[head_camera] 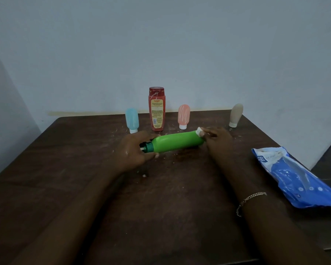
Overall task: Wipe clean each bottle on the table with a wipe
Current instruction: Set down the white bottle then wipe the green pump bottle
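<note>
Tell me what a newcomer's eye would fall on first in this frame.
The green bottle, held sideways at the middle of the dark table: the left hand grips its cap end and the right hand presses a white wipe to its other end. Behind it stand a red bottle and, cap-down, a blue tube, a pink tube and a beige tube; a blue wipe pack lies at the right edge.
</note>
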